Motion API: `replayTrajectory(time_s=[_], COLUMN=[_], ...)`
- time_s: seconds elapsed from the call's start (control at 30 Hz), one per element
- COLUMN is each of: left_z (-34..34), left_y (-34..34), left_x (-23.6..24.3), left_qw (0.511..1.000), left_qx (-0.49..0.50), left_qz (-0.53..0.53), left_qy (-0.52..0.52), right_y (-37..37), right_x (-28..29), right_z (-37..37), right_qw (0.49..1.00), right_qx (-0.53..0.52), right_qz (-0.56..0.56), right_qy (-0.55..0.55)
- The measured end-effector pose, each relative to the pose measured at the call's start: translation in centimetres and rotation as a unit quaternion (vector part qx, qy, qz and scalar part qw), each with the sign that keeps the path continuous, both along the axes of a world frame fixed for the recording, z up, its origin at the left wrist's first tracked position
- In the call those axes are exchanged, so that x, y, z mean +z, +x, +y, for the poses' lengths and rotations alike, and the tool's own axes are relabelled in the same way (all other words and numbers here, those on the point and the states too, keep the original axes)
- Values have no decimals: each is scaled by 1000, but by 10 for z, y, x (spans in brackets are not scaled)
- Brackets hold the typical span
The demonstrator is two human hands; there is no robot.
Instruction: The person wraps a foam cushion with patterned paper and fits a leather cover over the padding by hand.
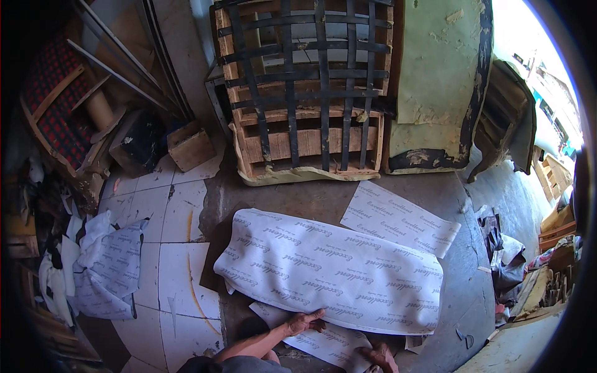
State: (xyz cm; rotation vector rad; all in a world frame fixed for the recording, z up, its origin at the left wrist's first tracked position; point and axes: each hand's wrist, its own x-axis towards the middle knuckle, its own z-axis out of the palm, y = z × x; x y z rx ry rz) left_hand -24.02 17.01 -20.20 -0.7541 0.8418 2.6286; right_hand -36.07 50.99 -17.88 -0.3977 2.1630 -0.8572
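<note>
A large white sheet with grey printed lettering lies spread on the floor, slightly rumpled at its left end. My left hand is at its near edge, thumb on top and fingers curled beneath. Under that edge, a smaller sheet of the same printed material shows. My right hand is low in the picture beside this smaller piece; its fingers are dark and partly cut off, so their grip is unclear. Beyond the large sheet lies another printed piece, partly covered by it.
A wooden seat frame with woven black straps stands ahead, beside a green foam-covered panel. Crumpled printed material lies left on white tiles. A wooden box stands behind it. Scissors rest at right, near scraps.
</note>
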Motion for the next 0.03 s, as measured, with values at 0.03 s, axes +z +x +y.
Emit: replayTrajectory(time_s=[0.03], left_z=[0], left_y=[1], left_x=[-1], left_qw=[1000], left_qx=[1], left_qz=[-7], left_qy=[-2], right_y=[1], right_x=[2], right_z=[-3], right_qw=[1000], right_qx=[2], right_qz=[15], right_qy=[-16])
